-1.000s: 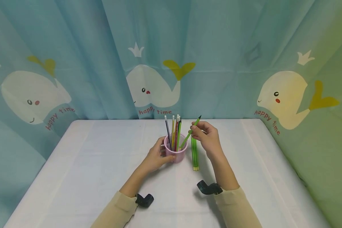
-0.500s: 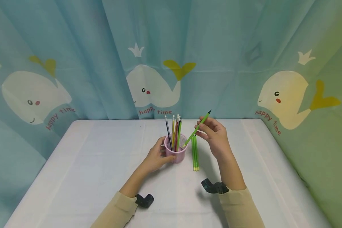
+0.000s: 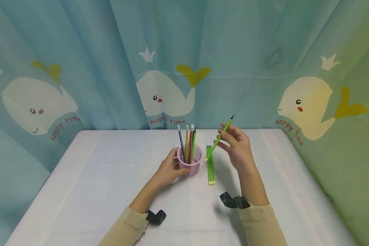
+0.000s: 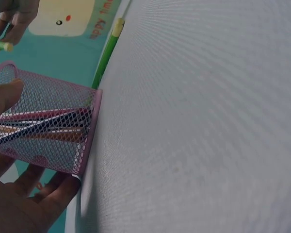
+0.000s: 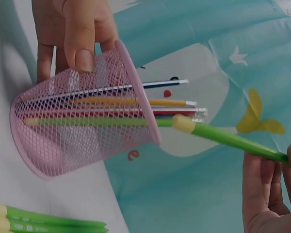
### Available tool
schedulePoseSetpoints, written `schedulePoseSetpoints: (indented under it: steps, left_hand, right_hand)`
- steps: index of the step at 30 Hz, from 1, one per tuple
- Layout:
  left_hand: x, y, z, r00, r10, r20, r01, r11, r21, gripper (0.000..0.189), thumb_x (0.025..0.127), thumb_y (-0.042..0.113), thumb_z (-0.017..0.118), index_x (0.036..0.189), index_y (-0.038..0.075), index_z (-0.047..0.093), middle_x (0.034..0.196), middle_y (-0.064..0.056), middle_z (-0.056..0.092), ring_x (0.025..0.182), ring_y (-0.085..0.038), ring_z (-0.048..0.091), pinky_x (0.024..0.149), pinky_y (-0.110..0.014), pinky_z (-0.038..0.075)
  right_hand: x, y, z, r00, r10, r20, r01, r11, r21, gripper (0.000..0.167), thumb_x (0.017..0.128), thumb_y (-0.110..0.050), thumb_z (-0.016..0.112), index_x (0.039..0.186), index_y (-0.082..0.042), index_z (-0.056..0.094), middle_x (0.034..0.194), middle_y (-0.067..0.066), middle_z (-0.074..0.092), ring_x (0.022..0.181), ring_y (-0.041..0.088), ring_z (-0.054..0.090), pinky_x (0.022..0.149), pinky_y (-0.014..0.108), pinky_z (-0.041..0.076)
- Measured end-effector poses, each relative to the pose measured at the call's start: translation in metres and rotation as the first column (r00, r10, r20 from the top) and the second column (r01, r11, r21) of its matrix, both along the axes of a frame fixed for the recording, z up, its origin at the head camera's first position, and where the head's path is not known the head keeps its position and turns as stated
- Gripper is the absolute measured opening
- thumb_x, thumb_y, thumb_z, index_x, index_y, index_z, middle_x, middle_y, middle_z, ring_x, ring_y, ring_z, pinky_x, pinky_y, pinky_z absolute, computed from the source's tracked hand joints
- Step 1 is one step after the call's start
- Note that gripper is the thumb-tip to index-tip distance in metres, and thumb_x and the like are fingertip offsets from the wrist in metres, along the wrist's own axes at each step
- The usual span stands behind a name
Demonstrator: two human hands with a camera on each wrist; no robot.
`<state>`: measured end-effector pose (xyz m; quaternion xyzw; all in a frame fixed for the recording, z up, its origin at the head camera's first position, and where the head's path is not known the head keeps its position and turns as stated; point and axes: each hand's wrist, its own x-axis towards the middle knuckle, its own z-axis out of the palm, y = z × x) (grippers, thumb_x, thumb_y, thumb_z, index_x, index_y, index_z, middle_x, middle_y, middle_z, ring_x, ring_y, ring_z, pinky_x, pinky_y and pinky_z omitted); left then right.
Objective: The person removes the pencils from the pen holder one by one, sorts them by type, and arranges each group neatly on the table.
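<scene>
My left hand grips a pink mesh pencil cup from its left side, thumb in front. Inside the cup stand several pencils: dark, yellow, red and one green. My right hand pinches a green pencil between thumb and fingers, to the right of the cup. This pencil slants, its dark point up and its pale yellow end low, just outside the cup's rim. Beneath it, several more green pencils lie side by side on the table, points away from me.
A white-covered table carries everything. Behind it hangs a blue-green curtain with whale prints, meeting the table's far edge. Each wrist wears a black camera mount, such as the right camera mount.
My right hand has moved right and slightly away with the green pencil, whose pale end has come out of the cup. The left hand and the cup have stayed in place.
</scene>
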<state>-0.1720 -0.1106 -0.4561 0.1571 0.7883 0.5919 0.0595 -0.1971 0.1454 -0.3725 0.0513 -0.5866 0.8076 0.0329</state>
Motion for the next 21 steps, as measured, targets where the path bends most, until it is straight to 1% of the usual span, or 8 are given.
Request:
schedulePoseSetpoints:
  steps: [3, 6, 12, 18, 21]
  left_hand:
    - [0.001, 0.0, 0.0, 1.0, 0.003, 0.007, -0.002, 1.0, -0.007, 0.082, 0.081, 0.009, 0.082, 0.148, 0.01, 0.035, 0.143, -0.017, 0.048, 0.127, -0.039, 0.055, 0.105, -0.046, 0.05]
    - [0.0, 0.0, -0.001, 1.0, 0.006, 0.001, -0.006, 1.0, -0.009, 0.082, 0.081, 0.009, 0.083, 0.147, 0.011, 0.036, 0.143, -0.016, 0.049, 0.127, -0.037, 0.055, 0.105, -0.045, 0.05]
    - [-0.001, 0.0, -0.002, 1.0, 0.003, 0.001, -0.003, 1.0, -0.011, 0.081, 0.08, 0.01, 0.083, 0.147, 0.01, 0.037, 0.142, -0.015, 0.049, 0.127, -0.038, 0.055, 0.105, -0.046, 0.05]
    - [0.0, -0.001, -0.002, 1.0, 0.002, 0.006, -0.002, 1.0, -0.011, 0.082, 0.081, 0.015, 0.083, 0.148, 0.012, 0.036, 0.143, -0.015, 0.049, 0.128, -0.039, 0.055, 0.106, -0.047, 0.049]
    - [0.0, -0.002, -0.003, 1.0, 0.002, 0.007, -0.002, 1.0, -0.001, 0.083, 0.081, 0.015, 0.083, 0.149, 0.011, 0.035, 0.143, -0.016, 0.049, 0.128, -0.039, 0.054, 0.106, -0.047, 0.049]
  right_hand:
    - [-0.001, 0.003, -0.001, 1.0, -0.008, 0.005, 0.008, 1.0, 0.021, 0.031, 0.095, -0.009, 0.067, 0.125, -0.009, 0.062, 0.103, 0.003, 0.062, 0.089, 0.016, 0.066, 0.085, 0.039, 0.061]
    - [-0.002, 0.006, -0.004, 1.0, -0.011, 0.003, 0.011, 0.999, 0.043, 0.033, 0.095, -0.008, 0.068, 0.127, -0.01, 0.061, 0.099, 0.002, 0.063, 0.086, 0.015, 0.067, 0.082, 0.037, 0.062]
    - [-0.006, 0.015, -0.011, 1.0, -0.013, 0.02, 0.011, 0.995, 0.1, 0.033, 0.095, -0.009, 0.067, 0.127, -0.01, 0.06, 0.1, 0.002, 0.063, 0.087, 0.014, 0.067, 0.078, 0.033, 0.063]
    - [-0.01, 0.021, -0.017, 0.998, -0.025, 0.052, 0.014, 0.982, 0.19, 0.031, 0.097, -0.011, 0.065, 0.128, -0.011, 0.059, 0.101, 0.001, 0.063, 0.089, 0.013, 0.066, 0.077, 0.031, 0.063]
    - [-0.012, 0.023, -0.02, 0.997, -0.022, 0.073, 0.005, 0.973, 0.231, 0.032, 0.096, -0.01, 0.065, 0.128, -0.009, 0.059, 0.099, 0.0, 0.064, 0.089, 0.014, 0.067, 0.076, 0.031, 0.062]
